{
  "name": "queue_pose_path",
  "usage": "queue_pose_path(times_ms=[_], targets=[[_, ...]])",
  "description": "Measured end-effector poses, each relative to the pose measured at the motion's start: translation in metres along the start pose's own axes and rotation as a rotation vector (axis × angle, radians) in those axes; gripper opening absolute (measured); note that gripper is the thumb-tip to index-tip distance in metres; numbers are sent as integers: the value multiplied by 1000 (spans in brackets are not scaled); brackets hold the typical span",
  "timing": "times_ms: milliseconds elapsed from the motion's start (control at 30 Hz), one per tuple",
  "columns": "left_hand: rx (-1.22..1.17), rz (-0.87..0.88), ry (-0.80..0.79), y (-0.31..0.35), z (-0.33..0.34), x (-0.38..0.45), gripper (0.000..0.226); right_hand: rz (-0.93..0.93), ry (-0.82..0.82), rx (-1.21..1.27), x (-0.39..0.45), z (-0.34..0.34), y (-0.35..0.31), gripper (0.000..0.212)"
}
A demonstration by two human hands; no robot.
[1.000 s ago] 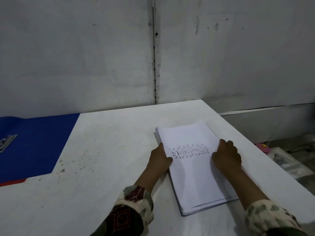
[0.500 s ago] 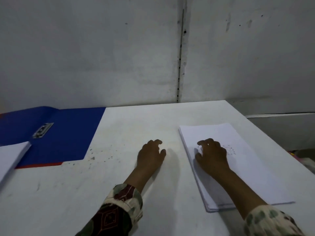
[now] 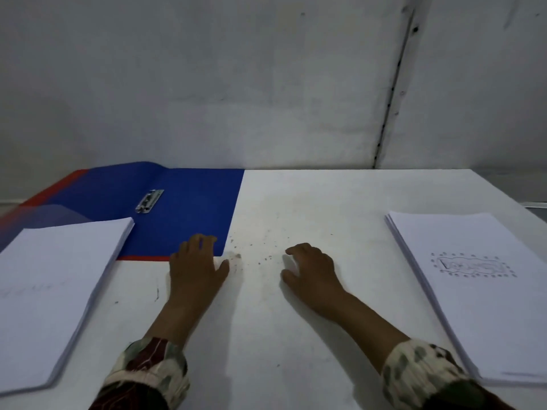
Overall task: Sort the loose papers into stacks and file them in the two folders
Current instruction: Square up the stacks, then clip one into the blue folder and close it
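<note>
The left hand (image 3: 196, 269) lies palm down at the table's (image 3: 310, 202) centre, fingers relaxed and spread, fingertips touching the near corner of the open blue folder (image 3: 189, 211); it holds nothing. The right hand (image 3: 310, 269), toward three o'clock of it, hovers or rests on bare table with fingers loosely curled, empty. At three o'clock lies a paper stack (image 3: 473, 291); its top sheet bears a dotted-bordered word, too blurred to read. At nine o'clock a second paper stack (image 3: 56, 285) overlaps the folder, whose metal clip (image 3: 149, 201) is bare.
</note>
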State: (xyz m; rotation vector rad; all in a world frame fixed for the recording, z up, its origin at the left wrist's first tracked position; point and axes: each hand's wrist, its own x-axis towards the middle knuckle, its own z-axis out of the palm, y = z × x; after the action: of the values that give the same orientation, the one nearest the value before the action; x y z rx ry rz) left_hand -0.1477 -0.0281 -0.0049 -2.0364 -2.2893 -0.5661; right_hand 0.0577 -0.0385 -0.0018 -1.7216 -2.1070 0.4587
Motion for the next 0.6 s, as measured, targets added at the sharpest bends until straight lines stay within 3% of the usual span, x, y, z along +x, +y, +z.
queue_pose_path(times_ms=[167,333,600], targets=[[90,-86,-213,-35,-2,23,82,-70,10,60,16,31,-38,41],[75,-136,-319,-52,0,46,102,-130,3,36,27,45,-58,40],[147,-19,-153,-58,-1,58,77,-65,-1,129,39,53,-71,38]])
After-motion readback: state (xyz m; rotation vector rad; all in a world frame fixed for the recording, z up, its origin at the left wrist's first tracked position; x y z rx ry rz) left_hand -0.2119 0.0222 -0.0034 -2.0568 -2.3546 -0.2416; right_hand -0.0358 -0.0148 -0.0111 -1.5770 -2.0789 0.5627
